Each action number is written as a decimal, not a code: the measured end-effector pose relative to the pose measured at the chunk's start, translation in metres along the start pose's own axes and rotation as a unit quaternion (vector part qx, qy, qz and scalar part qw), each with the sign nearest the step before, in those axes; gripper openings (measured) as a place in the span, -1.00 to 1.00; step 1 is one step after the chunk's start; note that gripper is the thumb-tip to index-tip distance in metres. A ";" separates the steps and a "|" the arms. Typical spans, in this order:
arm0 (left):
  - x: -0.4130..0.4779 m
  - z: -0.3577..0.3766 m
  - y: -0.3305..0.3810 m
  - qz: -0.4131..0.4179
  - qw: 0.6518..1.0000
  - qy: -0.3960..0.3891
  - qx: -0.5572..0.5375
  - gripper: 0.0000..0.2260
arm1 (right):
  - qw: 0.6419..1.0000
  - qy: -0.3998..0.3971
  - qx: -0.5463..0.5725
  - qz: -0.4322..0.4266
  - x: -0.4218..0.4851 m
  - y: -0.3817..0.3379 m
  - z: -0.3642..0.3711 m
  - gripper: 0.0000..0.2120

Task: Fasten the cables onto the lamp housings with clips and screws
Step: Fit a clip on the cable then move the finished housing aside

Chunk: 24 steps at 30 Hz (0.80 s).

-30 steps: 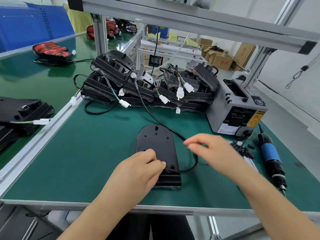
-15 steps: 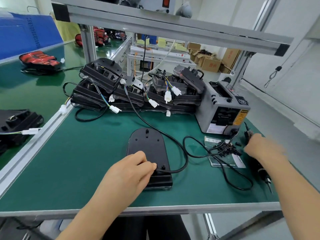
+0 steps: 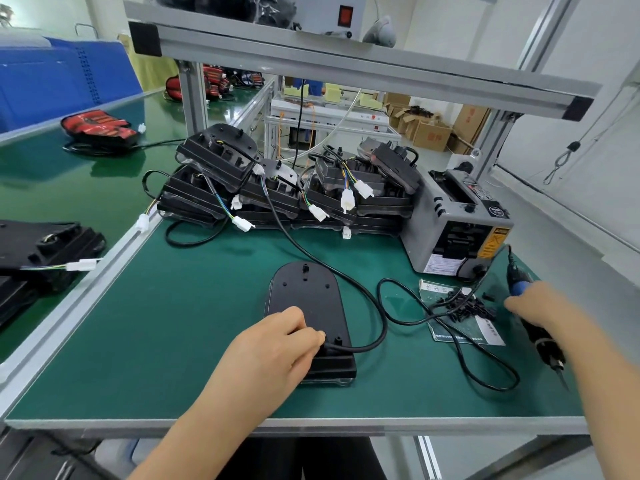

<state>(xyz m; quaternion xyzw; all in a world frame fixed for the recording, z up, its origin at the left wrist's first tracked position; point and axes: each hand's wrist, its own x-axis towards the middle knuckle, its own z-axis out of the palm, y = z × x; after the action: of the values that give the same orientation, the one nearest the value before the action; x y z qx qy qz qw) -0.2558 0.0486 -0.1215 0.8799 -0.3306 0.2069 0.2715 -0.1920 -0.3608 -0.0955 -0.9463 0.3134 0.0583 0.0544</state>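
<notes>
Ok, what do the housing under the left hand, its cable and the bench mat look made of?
The lamp housing looks like moulded black plastic, matte, going by its moulded holes and soft sheen. The cable: black rubber or PVC sheath, slightly glossy, bending loosely. The bench mat: likely green rubber or vinyl, matte with faint glare.

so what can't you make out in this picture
All head view.
Where the cable meets the lamp housing: covered by the left hand; any clip hidden.
Right hand, its grip on the screwdriver: motion-blurred.
Small black parts on the card: too small to tell screws from clips.
</notes>
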 end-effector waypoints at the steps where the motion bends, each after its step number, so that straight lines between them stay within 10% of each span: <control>1: 0.000 0.000 0.000 -0.002 1.000 0.001 0.001 -0.89 | 0.999 0.016 0.038 -0.003 -0.006 0.000 -0.007 -0.87; 12: -0.001 0.000 0.000 -0.007 1.000 0.001 0.007 -0.91 | 0.859 -0.050 0.509 0.008 -0.088 -0.021 -0.052 -0.75; 24: -0.001 0.000 0.000 -0.010 1.000 0.003 0.017 -0.71 | 0.580 -0.159 0.789 -0.131 -0.131 -0.109 -0.044 -0.63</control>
<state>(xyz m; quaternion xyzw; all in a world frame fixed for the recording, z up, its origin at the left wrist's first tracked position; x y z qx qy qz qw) -0.2566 0.0491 -0.1215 0.8871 -0.3172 0.2123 0.2594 -0.2277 -0.2031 -0.0257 -0.5372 0.0953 -0.0701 0.8351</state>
